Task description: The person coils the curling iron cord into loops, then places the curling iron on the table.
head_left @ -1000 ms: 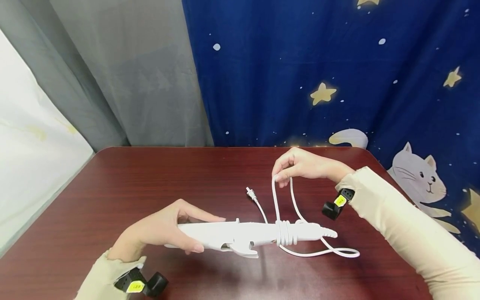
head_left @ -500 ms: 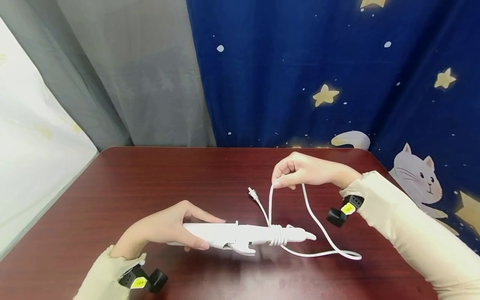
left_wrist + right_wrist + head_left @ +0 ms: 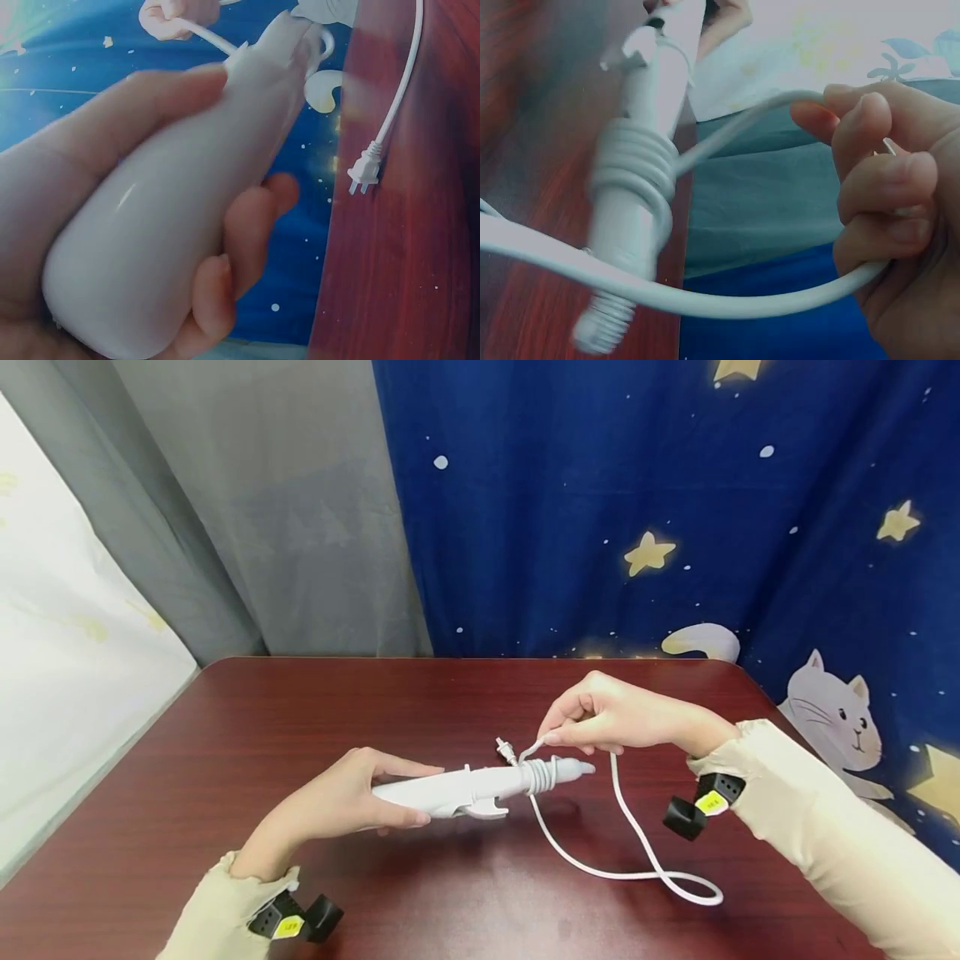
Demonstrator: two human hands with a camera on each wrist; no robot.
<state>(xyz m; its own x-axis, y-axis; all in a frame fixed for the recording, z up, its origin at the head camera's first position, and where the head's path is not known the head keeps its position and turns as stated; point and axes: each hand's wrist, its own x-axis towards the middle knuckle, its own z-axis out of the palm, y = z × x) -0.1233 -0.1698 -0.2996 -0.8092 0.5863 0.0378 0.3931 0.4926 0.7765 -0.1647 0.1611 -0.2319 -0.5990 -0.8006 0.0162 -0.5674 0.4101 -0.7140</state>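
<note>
A long white corded appliance, shaped like a hair curler (image 3: 442, 792), is held off the table at a tilt. My left hand (image 3: 341, 796) grips its thick, rounded end, thumb on one side and fingers round the other. Several turns of white power cord (image 3: 634, 161) are wrapped about its slim handle, near the ribbed cord outlet (image 3: 604, 326). My right hand (image 3: 611, 714) pinches the cord beside these turns, and its curled fingers hold a further stretch of it. From there the cord hangs in a loop. The two-pin plug (image 3: 365, 166) lies past the handle.
The dark red wooden table (image 3: 337, 702) stretches beneath both hands. Behind its far edge hang a grey curtain (image 3: 285, 527) and a blue star-patterned curtain (image 3: 525, 510). White cloth (image 3: 67, 627) hangs at the left.
The appliance's handle end has swung up and left, its thick end staying in my left hand. My right hand has come down slightly, drawing the cord close to the wrapped turns.
</note>
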